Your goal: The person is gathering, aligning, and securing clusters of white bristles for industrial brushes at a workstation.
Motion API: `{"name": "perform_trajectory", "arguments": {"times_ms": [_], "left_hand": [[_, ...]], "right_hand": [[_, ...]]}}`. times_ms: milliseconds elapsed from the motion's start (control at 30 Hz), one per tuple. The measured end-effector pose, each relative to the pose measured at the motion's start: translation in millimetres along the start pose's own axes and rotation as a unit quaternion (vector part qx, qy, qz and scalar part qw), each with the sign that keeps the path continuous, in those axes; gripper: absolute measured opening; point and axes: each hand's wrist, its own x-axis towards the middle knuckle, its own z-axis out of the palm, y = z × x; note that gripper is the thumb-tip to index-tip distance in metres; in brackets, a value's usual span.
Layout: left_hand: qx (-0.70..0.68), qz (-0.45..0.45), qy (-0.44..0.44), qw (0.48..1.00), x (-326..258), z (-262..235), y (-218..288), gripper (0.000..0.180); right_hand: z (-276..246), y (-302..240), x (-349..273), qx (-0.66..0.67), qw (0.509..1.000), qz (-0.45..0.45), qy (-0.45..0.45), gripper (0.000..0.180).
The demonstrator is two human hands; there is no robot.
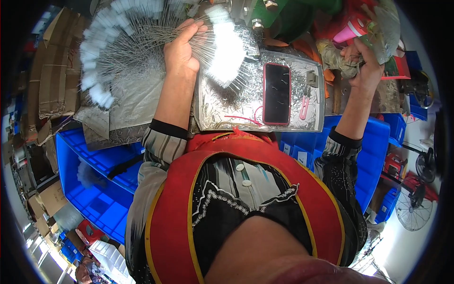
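Note:
My left hand (182, 49) is closed round the thin wire stems of a bundle of small wire brushes (226, 52). Their white bristle ends fan out to the right, above the tray. A large heap of similar wire brushes (97, 59) lies left of this hand, stems inward and white ends outward. Over at the far right, the fingers of my right hand (363, 64) are curled on a pale, crumpled, cloth-like wad (336, 60). A pink cup-like thing (349, 32) lies just beyond it.
A shallow white tray (208, 111) in front of me is strewn with wire clippings. It bears a phone (276, 94), a pink cutter (304, 105) and a small grey block (312, 79). Green machinery with bolts (293, 19) stands behind. Blue bins (99, 199) flank me below the table edge.

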Motion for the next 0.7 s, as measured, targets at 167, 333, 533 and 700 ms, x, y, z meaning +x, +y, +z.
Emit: {"name": "perform_trajectory", "arguments": {"times_ms": [167,333,533,700], "left_hand": [[-0.021,0.005,0.007,1.0,1.5,0.0,-1.7,0.036],[-0.027,0.025,0.053,0.998,0.2,2.9,-3.8,0.033],[-0.012,0.044,0.06,0.997,2.7,8.9,-0.5,0.032],[-0.009,0.039,0.064,0.997,7.0,17.6,0.7,0.03]], "right_hand": [[-5.3,68.2,0.8,0.069,0.975,-0.192,-0.088,0.013],[-7.6,23.1,-4.4,0.011,0.999,-0.041,-0.027,0.02],[-3.6,3.8,1.8,-0.004,1.0,-0.002,-0.03,0.021],[-5.1,18.8,-1.5,-0.008,0.999,-0.033,-0.033,0.021]]}}
